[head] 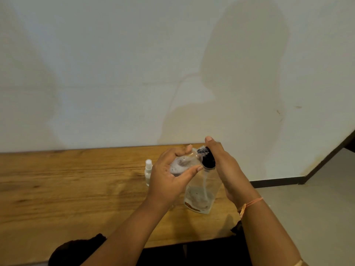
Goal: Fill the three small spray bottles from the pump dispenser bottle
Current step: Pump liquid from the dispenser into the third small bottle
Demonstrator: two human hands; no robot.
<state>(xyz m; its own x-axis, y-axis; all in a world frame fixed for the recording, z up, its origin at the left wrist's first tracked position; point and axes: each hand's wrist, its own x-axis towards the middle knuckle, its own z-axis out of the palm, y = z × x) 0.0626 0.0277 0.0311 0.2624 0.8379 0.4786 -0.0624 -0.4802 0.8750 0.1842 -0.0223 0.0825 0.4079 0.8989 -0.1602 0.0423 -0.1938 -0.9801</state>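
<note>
My left hand (169, 177) grips a clear bottle (180, 164), tipped on its side above the table, with foamy liquid inside. My right hand (224, 169) holds the black pump head (208, 158) at the bottle's neck. A pale dip tube (206, 181) hangs down from the pump head. Below it a clear container (198, 200) stands on the wooden table (76, 189) with a little liquid at its bottom. One small white spray bottle (148, 170) stands upright just behind my left hand, partly hidden. No other spray bottles are visible.
The table runs along a pale wall (134, 73). Its right end lies just past the clear container, with grey floor (307, 208) and a dark skirting board beyond. My dark clothing shows at the table's front edge.
</note>
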